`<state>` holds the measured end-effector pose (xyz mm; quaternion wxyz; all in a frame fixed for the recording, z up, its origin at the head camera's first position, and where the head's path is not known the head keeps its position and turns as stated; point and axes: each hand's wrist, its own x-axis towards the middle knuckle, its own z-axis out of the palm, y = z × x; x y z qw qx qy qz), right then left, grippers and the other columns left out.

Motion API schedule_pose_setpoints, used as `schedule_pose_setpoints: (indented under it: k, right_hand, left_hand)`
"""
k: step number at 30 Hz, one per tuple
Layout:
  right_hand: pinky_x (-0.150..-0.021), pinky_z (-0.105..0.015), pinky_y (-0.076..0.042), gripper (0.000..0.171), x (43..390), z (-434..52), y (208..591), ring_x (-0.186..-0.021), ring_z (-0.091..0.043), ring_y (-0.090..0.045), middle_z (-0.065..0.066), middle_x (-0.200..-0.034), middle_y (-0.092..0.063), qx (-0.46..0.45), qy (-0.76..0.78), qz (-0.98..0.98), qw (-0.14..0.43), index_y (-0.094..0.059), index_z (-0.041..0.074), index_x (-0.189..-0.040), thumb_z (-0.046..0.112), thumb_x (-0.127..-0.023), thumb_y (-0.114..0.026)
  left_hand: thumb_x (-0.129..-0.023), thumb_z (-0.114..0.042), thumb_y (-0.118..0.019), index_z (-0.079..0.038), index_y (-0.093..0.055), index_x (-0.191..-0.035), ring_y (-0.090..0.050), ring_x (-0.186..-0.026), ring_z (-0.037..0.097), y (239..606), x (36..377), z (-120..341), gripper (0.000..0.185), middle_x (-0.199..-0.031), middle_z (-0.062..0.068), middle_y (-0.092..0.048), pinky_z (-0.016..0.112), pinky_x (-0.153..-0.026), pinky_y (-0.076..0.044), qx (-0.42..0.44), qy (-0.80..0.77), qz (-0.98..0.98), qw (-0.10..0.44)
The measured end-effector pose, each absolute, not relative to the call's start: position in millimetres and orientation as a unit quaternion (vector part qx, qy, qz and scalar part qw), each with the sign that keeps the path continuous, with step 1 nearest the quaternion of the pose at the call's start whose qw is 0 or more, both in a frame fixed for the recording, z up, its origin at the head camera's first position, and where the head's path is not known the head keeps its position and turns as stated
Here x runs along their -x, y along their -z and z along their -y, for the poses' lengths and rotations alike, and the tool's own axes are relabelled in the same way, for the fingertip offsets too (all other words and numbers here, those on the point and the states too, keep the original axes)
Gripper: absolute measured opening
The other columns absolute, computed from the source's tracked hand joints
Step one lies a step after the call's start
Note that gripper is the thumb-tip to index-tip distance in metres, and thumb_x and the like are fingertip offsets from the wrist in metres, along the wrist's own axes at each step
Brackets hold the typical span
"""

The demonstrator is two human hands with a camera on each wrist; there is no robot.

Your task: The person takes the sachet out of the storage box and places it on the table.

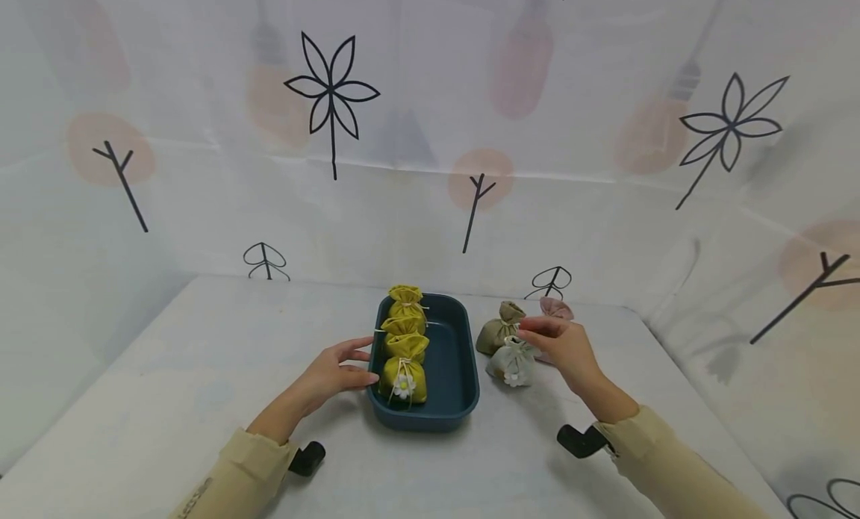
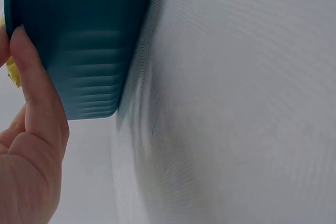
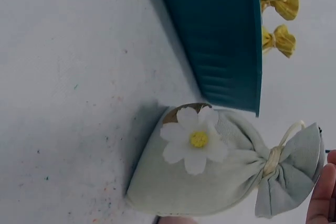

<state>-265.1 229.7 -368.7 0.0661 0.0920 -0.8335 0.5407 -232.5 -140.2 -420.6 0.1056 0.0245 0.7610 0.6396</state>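
Grey-green pouch (image 3: 231, 169): resting on the surface (image 1: 484, 467), apparently upright, just beside the tray (image 1: 453, 377) at its 3 o'clock, showing a white flower with a yellow centre. Resting at the ruffled top, from 2 o'clock, with the fingertips of the right hand (image 1: 564, 349) close together; hard to tell whether pinching cloth or only touching it.

For a steady hold, seemingly the step in hand: best closing thumb and forefinger squarely on the tied neck, not on the ruffle's edge or loose cord, and sparing the flower any pull. Also watching for the olive pouch (image 1: 493, 336), crowding in at 11 o'clock, and the pink pouch (image 1: 556, 308), lying toward 1 o'clock and partly hidden, so as not to drag either along.

Bracing at the tray's 9 o'clock with the left hand (image 1: 339, 371), fingers spread and touching wall and rim; better pressing lightly there, without tipping. Inside, along that same side, lining up: three yellow pouches (image 1: 416, 384).
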Motion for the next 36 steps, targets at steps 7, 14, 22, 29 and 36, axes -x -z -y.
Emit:
schedule_pose_setpoints:
  k: [7, 14, 22, 29, 36]
  right_hand:
    - [-0.074, -0.021, -0.05, 0.043, 267, -223, 365, -0.091, -0.015, -0.058, -0.009, -0.101, -0.066, -0.1, -0.538, 0.835, 0.059, -0.064, -0.005, -0.11, 0.026, -0.082, -0.072]
    - [-0.077, -0.019, -0.049, 0.035, 272, -211, 362, -0.091, -0.011, -0.058, -0.015, -0.108, -0.064, -0.108, -0.551, 0.826, 0.046, -0.062, -0.008, -0.111, 0.016, -0.086, -0.068]
    - [-0.079, -0.021, -0.049, 0.035, 274, -196, 359, -0.097, -0.016, -0.058, -0.015, -0.111, -0.064, -0.11, -0.567, 0.815, 0.044, -0.064, -0.003, -0.112, 0.016, -0.084, -0.07]
    - [-0.083, -0.032, -0.05, 0.036, 277, -184, 357, -0.096, -0.018, -0.06, -0.006, -0.106, -0.067, -0.083, -0.533, 0.841, 0.045, -0.068, 0.004, -0.11, 0.028, -0.083, -0.072]
    - [-0.086, -0.032, -0.05, 0.034, 282, -172, 354, -0.097, -0.019, -0.059, -0.009, -0.108, -0.065, -0.091, -0.555, 0.826, 0.03, -0.067, 0.003, -0.11, 0.022, -0.083, -0.072]
  left_hand:
    - [-0.078, -0.012, -0.076, -0.014, -0.043, -0.139, -0.06, -0.092, 0.02, 419, 231, 140, 0.07, -0.122, 0.015, -0.05, 0.035, -0.078, -0.054, -0.025, -0.639, -0.761, 0.106]
    - [-0.077, -0.012, -0.077, -0.014, -0.043, -0.14, -0.06, -0.092, 0.02, 419, 232, 141, 0.071, -0.122, 0.015, -0.05, 0.035, -0.078, -0.054, -0.026, -0.64, -0.76, 0.106]
    - [-0.077, -0.012, -0.077, -0.015, -0.044, -0.139, -0.06, -0.093, 0.02, 421, 233, 141, 0.07, -0.122, 0.014, -0.051, 0.035, -0.078, -0.054, -0.024, -0.64, -0.761, 0.106]
    - [-0.078, -0.013, -0.076, -0.014, -0.044, -0.139, -0.06, -0.093, 0.021, 421, 232, 141, 0.07, -0.122, 0.015, -0.05, 0.034, -0.078, -0.054, -0.026, -0.638, -0.762, 0.106]
    - [-0.077, -0.014, -0.077, -0.013, -0.043, -0.14, -0.06, -0.093, 0.021, 420, 232, 141, 0.071, -0.123, 0.016, -0.05, 0.034, -0.078, -0.054, -0.032, -0.639, -0.761, 0.109]
